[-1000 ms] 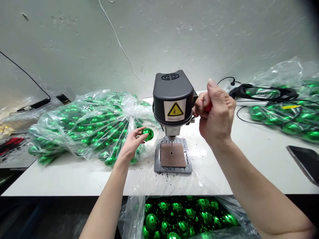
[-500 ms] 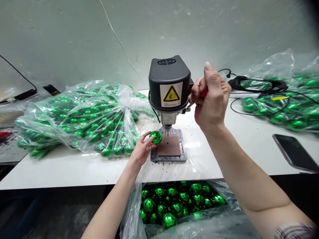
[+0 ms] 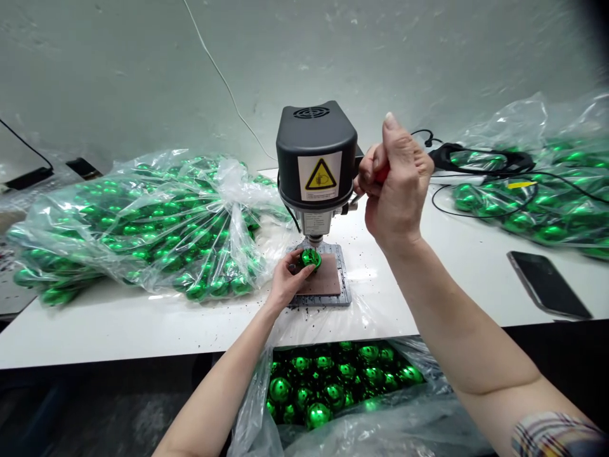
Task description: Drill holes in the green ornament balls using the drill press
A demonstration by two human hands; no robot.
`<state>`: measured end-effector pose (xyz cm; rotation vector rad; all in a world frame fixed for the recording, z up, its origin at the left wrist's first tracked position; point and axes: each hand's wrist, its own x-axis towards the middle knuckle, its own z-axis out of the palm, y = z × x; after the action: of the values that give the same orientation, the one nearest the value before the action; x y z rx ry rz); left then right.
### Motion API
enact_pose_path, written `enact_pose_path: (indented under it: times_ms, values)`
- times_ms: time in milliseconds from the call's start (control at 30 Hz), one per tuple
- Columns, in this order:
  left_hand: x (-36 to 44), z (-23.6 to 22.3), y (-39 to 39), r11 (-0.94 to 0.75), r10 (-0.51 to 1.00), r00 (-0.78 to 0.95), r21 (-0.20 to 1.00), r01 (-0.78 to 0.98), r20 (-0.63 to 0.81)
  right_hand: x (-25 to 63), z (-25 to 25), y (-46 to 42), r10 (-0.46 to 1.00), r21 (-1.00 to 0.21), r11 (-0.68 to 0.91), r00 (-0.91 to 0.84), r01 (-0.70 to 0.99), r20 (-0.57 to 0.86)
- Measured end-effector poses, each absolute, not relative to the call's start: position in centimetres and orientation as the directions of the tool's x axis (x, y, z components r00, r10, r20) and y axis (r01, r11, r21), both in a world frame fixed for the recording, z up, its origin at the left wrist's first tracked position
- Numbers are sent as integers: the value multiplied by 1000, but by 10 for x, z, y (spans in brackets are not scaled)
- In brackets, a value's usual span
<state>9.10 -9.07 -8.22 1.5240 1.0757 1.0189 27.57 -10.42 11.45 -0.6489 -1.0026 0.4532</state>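
Note:
A small drill press (image 3: 316, 155) with a black motor cover and a yellow warning label stands on the white table. My right hand (image 3: 399, 178) is closed around its red-ended feed handle (image 3: 382, 174), to the right of the motor cover. Between the thumb and fingers of my left hand (image 3: 290, 279) is a shiny green ball ornament (image 3: 311, 258), right under the chuck (image 3: 314, 240). The ornament hides the drill bit. Below it lies a brown square board (image 3: 328, 277) on the grey base plate (image 3: 346, 292).
A clear bag of green balls (image 3: 157, 222) covers the left of the table (image 3: 190, 327); another bag (image 3: 528, 209) lies at the right. A phone (image 3: 547, 285) rests near the right edge. An open bag of balls (image 3: 333, 393) sits below the front edge. Dark shavings dot the tabletop.
My left hand has brought the green ball ornament rightward, from beside the drill bit to under the chuck. My right hand has kept its hold on the handle. The view has shifted slightly.

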Motion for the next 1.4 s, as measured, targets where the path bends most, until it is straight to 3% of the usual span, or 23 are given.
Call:
enact_pose_path:
  times_ms: [367,600,833,1033,1400]
  values:
    - [103,-87,-105,-351,928,241,885,305,284,276,117,-107,652,-697,709,475,-107,591]
    - [103,-99,-107,-304,939,235,924,233,250,266,117,-124,618,-622,763,476,-174,625]
    - [104,-104,-105,-298,940,228,934,196,253,261,99,-139,529,-563,821,498,-97,687]
    - [103,-100,-107,-271,947,236,938,217,219,264,81,-148,522,-547,835,408,-65,749]
    - [102,-101,-107,-262,947,240,945,198,213,278,27,-137,207,-225,966,138,128,969]
